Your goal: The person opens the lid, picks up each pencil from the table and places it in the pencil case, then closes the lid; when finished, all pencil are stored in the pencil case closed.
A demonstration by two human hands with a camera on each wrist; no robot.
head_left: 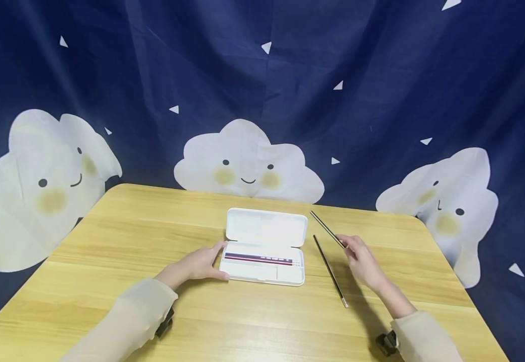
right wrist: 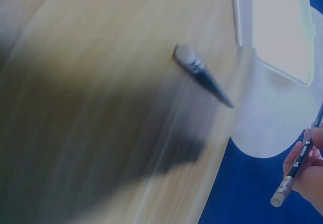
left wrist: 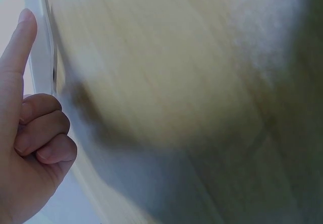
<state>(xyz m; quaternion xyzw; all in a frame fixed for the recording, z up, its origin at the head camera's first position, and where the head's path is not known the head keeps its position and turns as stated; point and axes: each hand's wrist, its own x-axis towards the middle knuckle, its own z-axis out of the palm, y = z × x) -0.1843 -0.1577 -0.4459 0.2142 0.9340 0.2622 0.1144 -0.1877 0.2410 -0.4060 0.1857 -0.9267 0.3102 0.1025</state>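
Observation:
A white pencil case [head_left: 262,280] lies with its lid [head_left: 267,227] raised, several dark blue and red pencils [head_left: 258,259] side by side inside it. At its left end my left hand [head_left: 199,264] holds the case, thumb by the front corner and forefinger by the hinge corner. The left wrist view shows the other fingers [left wrist: 48,128] curled beside the case's edge. My right hand [head_left: 361,261] pinches a black pencil [head_left: 326,227] above the table; its eraser end [right wrist: 280,193] shows in the right wrist view. A second black pencil [head_left: 330,269] lies right of the case.
The wooden table [head_left: 244,322] has its far edge against a dark blue curtain [head_left: 262,90] printed with smiling white clouds and small white triangles. Dark wrist devices sit at both sleeves.

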